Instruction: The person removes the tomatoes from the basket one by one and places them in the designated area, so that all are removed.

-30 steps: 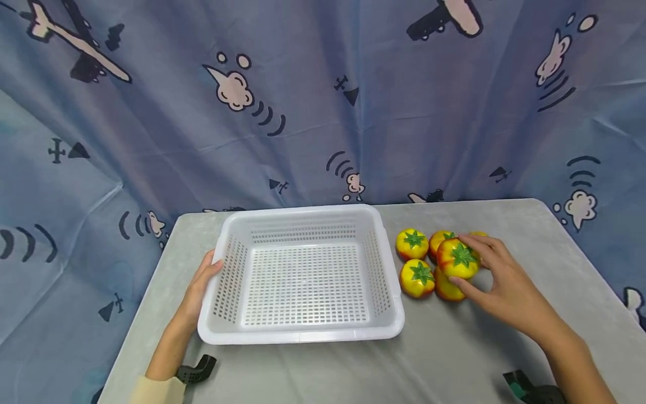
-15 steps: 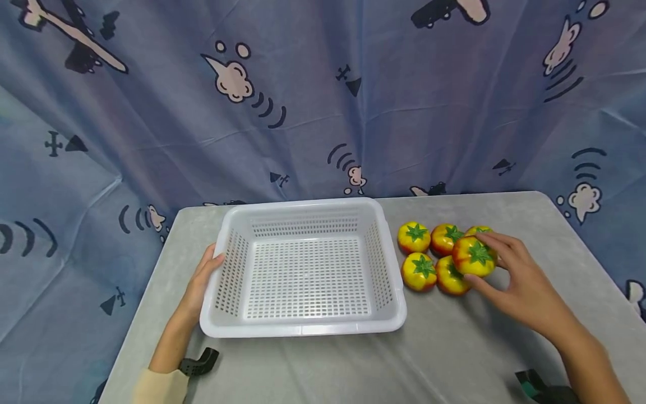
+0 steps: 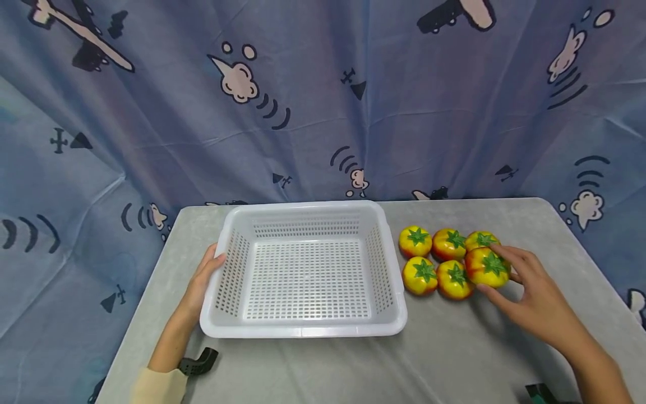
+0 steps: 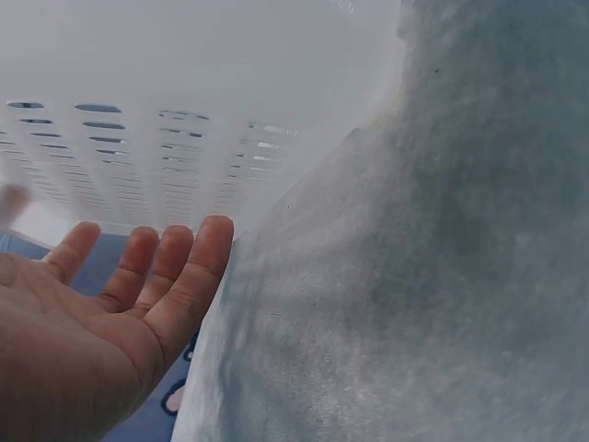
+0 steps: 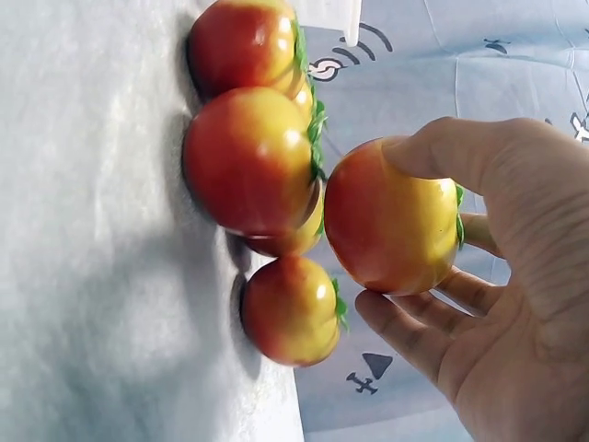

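A white perforated plastic basket (image 3: 308,331) stands at the middle of the table in the head view. My left hand (image 3: 202,280) holds its left side, thumb over the rim and fingers (image 4: 198,276) against the outer wall. To the right of the basket, my right hand (image 3: 535,297) pinches a red-and-yellow tomato (image 3: 488,268) with a green leafy top, between thumb and fingertips. In the right wrist view, the held tomato (image 5: 391,221) is raised off the grey surface. Beside it, several similar tomatoes (image 3: 420,276) sit grouped in two rows.
The grey table (image 3: 353,370) has its back edge close to a blue printed curtain (image 3: 313,112). The nearest tomato (image 3: 415,242) lies just off the basket's right rim. A black wrist strap (image 3: 199,362) shows near the left sleeve (image 3: 158,387).
My right hand has moved right and slightly toward me with the tomato, uncovering the tomatoes behind it. The left hand keeps its hold on the basket, and the head view has shifted slightly.
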`<state>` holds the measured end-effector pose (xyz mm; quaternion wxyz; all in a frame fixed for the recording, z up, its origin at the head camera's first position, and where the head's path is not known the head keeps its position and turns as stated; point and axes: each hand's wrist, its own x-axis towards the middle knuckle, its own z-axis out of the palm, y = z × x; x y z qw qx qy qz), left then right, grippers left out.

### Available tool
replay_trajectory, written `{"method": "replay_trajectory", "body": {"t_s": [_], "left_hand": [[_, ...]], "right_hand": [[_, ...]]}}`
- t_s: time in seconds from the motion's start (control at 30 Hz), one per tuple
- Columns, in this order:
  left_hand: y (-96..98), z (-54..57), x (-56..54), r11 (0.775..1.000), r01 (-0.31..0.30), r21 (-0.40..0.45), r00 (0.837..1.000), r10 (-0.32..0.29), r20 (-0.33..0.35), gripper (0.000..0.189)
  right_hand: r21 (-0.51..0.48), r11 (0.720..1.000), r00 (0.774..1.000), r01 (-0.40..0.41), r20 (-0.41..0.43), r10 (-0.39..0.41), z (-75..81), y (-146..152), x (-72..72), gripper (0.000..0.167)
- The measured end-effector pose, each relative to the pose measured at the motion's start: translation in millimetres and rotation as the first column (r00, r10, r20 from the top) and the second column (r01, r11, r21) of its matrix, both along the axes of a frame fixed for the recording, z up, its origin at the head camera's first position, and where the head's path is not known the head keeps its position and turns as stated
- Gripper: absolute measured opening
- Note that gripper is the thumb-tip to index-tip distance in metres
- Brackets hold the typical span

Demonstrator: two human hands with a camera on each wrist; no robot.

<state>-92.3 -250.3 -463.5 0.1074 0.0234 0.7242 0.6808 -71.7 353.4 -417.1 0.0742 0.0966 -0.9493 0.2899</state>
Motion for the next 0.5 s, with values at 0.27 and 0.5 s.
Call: {"method": "replay_trajectory", "body": {"t_s": [0.27,0.5], "left_hand": [[0.8,-0.2,0.3,1.000,-0.002,0.002,1.000,0.002,-0.004,0.055],[1.0,0.0,0.0,1.000,0.000,0.000,1.000,0.000,-0.005,0.055]], "right_hand": [[0.011,0.999,0.998,0.049,0.028,-0.049,-7.9,9,2.0,0.085],[-0.003,0.999,0.998,0.053,0.030,-0.053,-19.1,18,6.1,0.086]]}}
